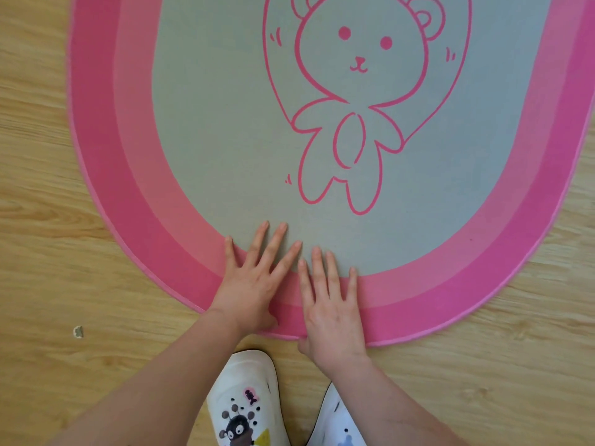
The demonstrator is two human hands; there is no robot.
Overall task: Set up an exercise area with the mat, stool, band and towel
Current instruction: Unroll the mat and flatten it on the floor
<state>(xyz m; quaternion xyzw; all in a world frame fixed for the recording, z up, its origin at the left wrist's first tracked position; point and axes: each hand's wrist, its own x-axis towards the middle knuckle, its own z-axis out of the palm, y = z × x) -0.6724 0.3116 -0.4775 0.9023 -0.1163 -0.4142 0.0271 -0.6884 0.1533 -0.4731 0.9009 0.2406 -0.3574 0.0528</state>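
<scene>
Both palms lie flat with fingers spread, the left hand [249,284] and right hand [331,312] side by side pressing the near rounded end of the mat [225,130]. From them its long axis runs straight ahead over the wooden floor [35,175], so I'd judge either hand equally placed to smooth forward.

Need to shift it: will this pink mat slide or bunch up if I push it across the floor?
Likely floppy, apt to bunch: the mat lies thin and flat under the left hand and right hand. Smooth floor may let it slide.
</scene>
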